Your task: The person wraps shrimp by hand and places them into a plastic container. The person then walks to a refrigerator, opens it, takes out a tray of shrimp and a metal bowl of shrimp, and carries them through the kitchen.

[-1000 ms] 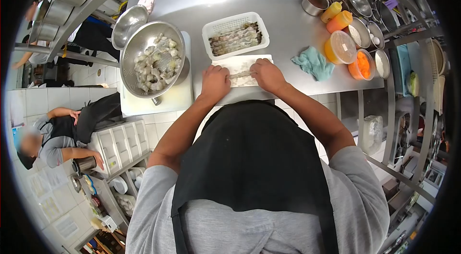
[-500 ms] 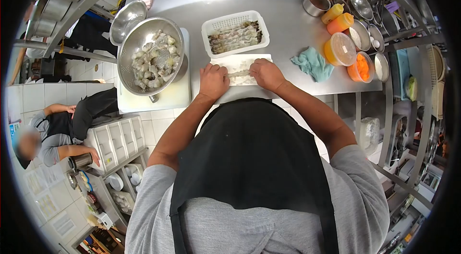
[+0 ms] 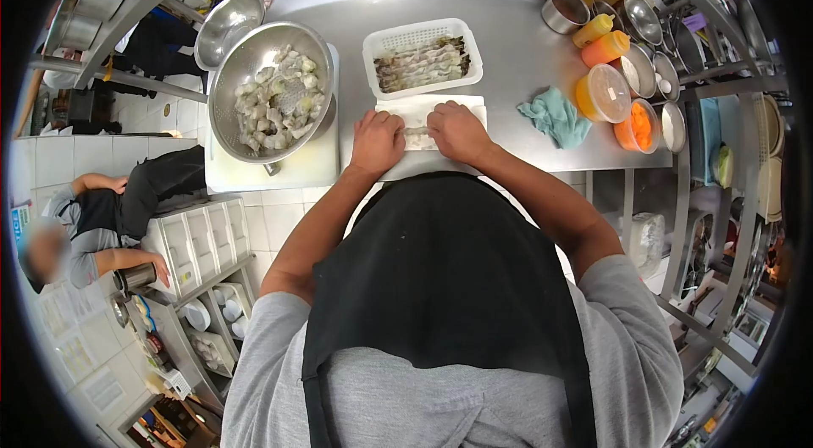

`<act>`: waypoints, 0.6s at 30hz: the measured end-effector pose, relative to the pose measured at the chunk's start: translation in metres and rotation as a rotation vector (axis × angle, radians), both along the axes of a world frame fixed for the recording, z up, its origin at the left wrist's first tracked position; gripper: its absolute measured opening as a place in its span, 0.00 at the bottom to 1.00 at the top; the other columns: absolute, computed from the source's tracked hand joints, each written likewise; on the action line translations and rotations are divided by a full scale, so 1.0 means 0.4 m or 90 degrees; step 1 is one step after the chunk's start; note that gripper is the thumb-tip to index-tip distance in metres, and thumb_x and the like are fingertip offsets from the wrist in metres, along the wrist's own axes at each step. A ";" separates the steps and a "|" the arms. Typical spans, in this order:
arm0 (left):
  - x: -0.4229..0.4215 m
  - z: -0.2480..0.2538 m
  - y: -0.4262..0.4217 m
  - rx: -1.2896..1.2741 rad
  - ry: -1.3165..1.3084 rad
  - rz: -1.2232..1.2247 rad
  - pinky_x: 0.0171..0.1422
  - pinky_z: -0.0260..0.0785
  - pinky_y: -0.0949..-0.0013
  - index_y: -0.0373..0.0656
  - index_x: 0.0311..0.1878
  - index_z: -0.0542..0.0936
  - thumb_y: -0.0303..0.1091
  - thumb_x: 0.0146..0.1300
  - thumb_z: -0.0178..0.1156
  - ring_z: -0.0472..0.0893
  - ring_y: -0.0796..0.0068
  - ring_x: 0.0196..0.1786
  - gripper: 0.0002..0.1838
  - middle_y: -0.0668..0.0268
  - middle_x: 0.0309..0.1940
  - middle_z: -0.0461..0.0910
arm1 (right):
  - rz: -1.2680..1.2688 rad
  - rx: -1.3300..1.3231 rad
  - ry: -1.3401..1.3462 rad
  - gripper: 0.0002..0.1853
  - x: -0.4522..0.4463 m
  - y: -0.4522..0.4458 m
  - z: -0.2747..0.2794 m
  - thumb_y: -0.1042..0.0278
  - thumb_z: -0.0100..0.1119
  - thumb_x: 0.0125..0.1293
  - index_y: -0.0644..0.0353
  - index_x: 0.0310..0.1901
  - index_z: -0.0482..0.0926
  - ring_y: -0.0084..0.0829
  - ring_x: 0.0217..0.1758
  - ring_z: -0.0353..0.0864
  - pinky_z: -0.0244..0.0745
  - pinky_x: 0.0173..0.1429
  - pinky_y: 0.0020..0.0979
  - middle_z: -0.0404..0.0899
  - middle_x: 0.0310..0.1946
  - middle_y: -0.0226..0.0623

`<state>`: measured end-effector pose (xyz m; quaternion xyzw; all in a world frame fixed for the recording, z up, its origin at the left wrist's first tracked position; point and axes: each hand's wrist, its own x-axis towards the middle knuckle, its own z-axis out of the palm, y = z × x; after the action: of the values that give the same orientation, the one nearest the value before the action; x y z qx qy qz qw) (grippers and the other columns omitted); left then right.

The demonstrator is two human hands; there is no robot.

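Observation:
Both hands are over a small white board (image 3: 472, 112) near the table's front edge. My left hand (image 3: 378, 141) is closed at the left end of a pale shrimp (image 3: 418, 139). At its other end my right hand (image 3: 458, 133) is closed too, fingers curled over it. Just beyond the board, a white perforated basket (image 3: 370, 48) holds several shrimp (image 3: 423, 65) laid side by side. On the left, a steel colander (image 3: 227, 113) with peeled shrimp (image 3: 279, 101) rests on a white cutting board (image 3: 296, 168).
A teal cloth (image 3: 556, 116) lies right of the board. Squeeze bottles (image 3: 606, 47), steel pots (image 3: 565, 10) and an orange-filled tub (image 3: 635, 128) line the right side. A steel bowl (image 3: 229, 29) is behind the colander. A person (image 3: 102, 202) is at the far left.
My right hand has shifted slightly left, nearer my left hand. The camera view has moved a little. The left hand keeps its place on the shrimp.

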<state>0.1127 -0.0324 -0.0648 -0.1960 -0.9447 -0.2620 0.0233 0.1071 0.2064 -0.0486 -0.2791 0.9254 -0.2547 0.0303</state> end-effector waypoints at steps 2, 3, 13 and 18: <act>0.001 0.001 0.001 0.004 0.001 0.003 0.55 0.67 0.46 0.49 0.42 0.87 0.32 0.58 0.66 0.79 0.56 0.54 0.08 0.66 0.41 0.84 | 0.001 -0.006 0.004 0.06 -0.001 -0.001 -0.009 0.68 0.65 0.63 0.60 0.38 0.81 0.50 0.51 0.81 0.77 0.54 0.51 0.80 0.41 0.43; 0.001 0.001 0.000 0.006 0.002 0.005 0.55 0.68 0.46 0.49 0.42 0.87 0.32 0.58 0.66 0.79 0.55 0.54 0.08 0.66 0.41 0.84 | 0.002 -0.009 0.007 0.06 -0.002 -0.003 -0.010 0.68 0.65 0.62 0.60 0.37 0.80 0.50 0.51 0.81 0.77 0.54 0.51 0.80 0.41 0.43; 0.001 -0.005 0.003 0.005 0.008 0.007 0.55 0.68 0.45 0.49 0.41 0.86 0.31 0.57 0.66 0.79 0.55 0.54 0.08 0.66 0.41 0.84 | 0.001 -0.009 0.010 0.04 -0.010 -0.008 -0.031 0.69 0.64 0.61 0.60 0.34 0.82 0.51 0.48 0.82 0.79 0.53 0.51 0.82 0.39 0.46; 0.001 0.002 0.004 0.003 0.006 0.003 0.55 0.69 0.45 0.49 0.41 0.85 0.30 0.57 0.66 0.78 0.56 0.55 0.08 0.67 0.43 0.85 | -0.030 -0.066 -0.017 0.07 0.011 0.009 0.008 0.68 0.66 0.61 0.61 0.38 0.83 0.52 0.51 0.82 0.78 0.58 0.50 0.82 0.40 0.47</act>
<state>0.1130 -0.0309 -0.0640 -0.1947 -0.9444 -0.2636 0.0286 0.1114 0.2101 -0.0454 -0.2554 0.9167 -0.3065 0.0222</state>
